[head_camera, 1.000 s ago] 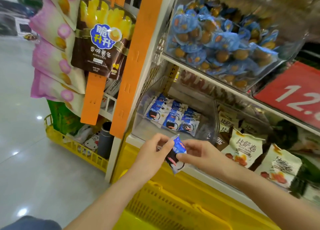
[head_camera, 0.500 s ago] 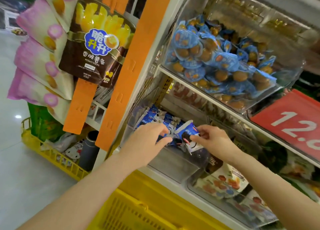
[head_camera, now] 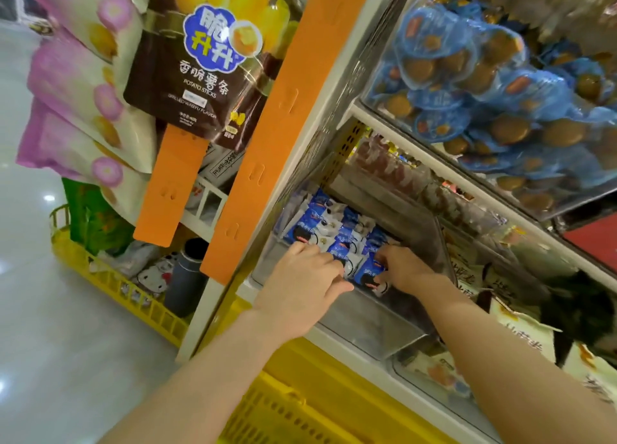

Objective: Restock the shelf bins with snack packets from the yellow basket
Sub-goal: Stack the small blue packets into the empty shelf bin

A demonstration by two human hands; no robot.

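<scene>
Both my hands reach into a clear plastic shelf bin [head_camera: 360,323] on the lower shelf. The bin holds rows of blue-and-white snack packets [head_camera: 317,225]. My right hand [head_camera: 405,270] pinches one blue-and-white packet [head_camera: 369,273] at the front right of the rows. My left hand [head_camera: 307,286] lies over the front of the rows with its fingers stretched onto the packets; what its fingertips do is hidden. The yellow basket [head_camera: 283,413] sits below my arms at the bottom of the view.
Above, a clear bin is piled with blue-wrapped snacks [head_camera: 500,86]. Cream packets [head_camera: 521,336] fill the bins to the right. An orange hanging strip [head_camera: 267,136] carries a brown potato-stick bag [head_camera: 203,73]. A yellow crate [head_camera: 133,296] stands on the floor at left.
Both hands rose from above the basket into the bin. The packet, first held by both hands, is now lowered by my right hand onto the front row.
</scene>
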